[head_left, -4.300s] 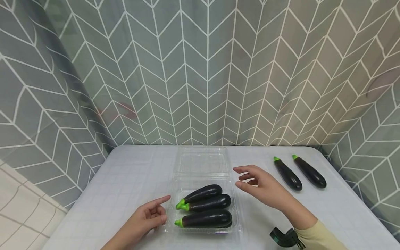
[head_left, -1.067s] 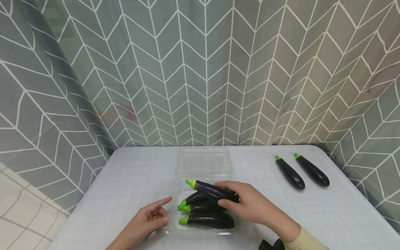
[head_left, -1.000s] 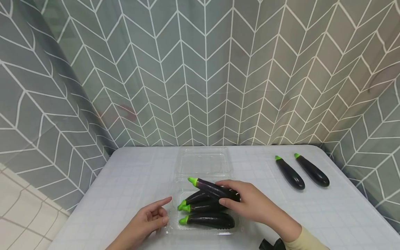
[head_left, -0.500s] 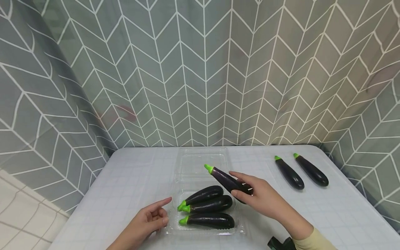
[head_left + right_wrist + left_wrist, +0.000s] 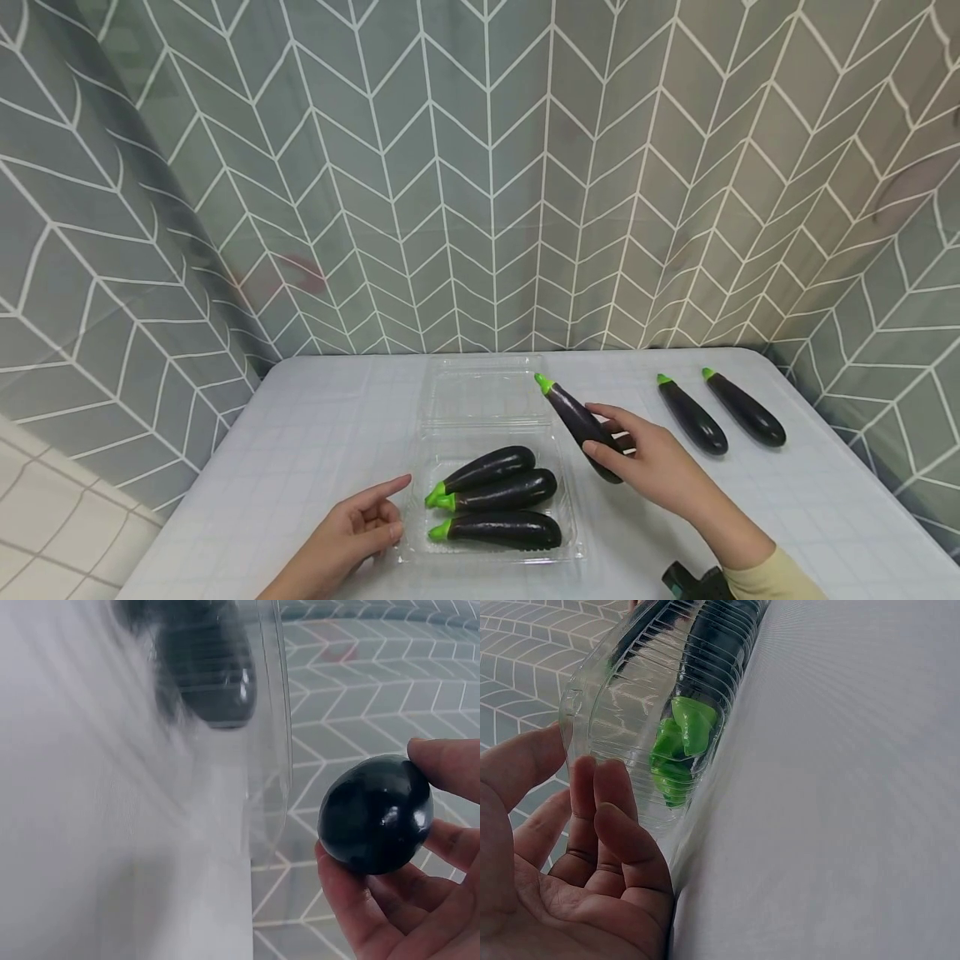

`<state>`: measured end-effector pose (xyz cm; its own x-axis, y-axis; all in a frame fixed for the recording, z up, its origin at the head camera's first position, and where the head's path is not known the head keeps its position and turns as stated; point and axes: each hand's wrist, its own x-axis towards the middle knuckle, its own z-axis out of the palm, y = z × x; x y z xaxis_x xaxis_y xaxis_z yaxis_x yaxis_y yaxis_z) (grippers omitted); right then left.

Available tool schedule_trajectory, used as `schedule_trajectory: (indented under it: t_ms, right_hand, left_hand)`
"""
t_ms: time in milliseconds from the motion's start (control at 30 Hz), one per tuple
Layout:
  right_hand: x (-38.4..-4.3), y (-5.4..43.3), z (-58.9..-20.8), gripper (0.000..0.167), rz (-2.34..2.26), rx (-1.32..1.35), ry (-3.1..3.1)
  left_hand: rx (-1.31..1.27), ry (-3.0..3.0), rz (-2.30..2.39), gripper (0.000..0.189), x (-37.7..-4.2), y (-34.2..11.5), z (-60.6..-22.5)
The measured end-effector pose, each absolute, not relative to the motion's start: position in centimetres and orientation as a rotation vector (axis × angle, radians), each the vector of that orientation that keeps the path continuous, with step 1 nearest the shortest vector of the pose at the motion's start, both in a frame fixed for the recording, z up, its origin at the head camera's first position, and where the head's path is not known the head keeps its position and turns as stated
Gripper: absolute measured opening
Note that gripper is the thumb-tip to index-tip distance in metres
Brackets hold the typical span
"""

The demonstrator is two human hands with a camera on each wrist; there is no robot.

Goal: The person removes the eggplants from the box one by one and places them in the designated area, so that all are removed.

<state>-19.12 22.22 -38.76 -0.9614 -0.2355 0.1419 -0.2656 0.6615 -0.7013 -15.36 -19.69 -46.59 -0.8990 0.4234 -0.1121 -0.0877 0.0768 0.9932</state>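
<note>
My right hand point(image 5: 652, 458) pinches a dark eggplant point(image 5: 576, 414) between thumb and fingers, held just right of the clear plastic container. Its green stem points up and to the left, and its round end shows in the right wrist view, with the fingers wrapped about the eggplant point(image 5: 375, 815). Three eggplants point(image 5: 498, 529) lie in the base of the clear clamshell container point(image 5: 566, 546), stems to the left. My left hand point(image 5: 352, 529) stays at the container's left side, index finger extended and other fingers loosely bent, fingertips right at the rim in the left wrist view.
Two more eggplants, one nearer point(image 5: 693, 417) and one farther right point(image 5: 745, 408), lie on the white cloth-covered table point(image 5: 315, 425) at back right. The container's lid point(image 5: 483, 392) lies folded back. A patterned curtain point(image 5: 465, 183) surrounds the table.
The right hand came to the container, took an eggplant off the front of the pile and carried it up and right, past the container's side. The left hand has barely moved.
</note>
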Motion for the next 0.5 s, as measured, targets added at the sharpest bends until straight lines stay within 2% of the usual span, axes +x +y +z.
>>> schedule_trajectory:
  t_ms: [500]
  right_hand:
    - [-20.5, 24.2, -39.8, 0.06, 1.105, 0.313, -2.825]
  left_hand:
    - [0.312, 1.993, 1.881, 0.065, -15.3, -19.6, -46.5]
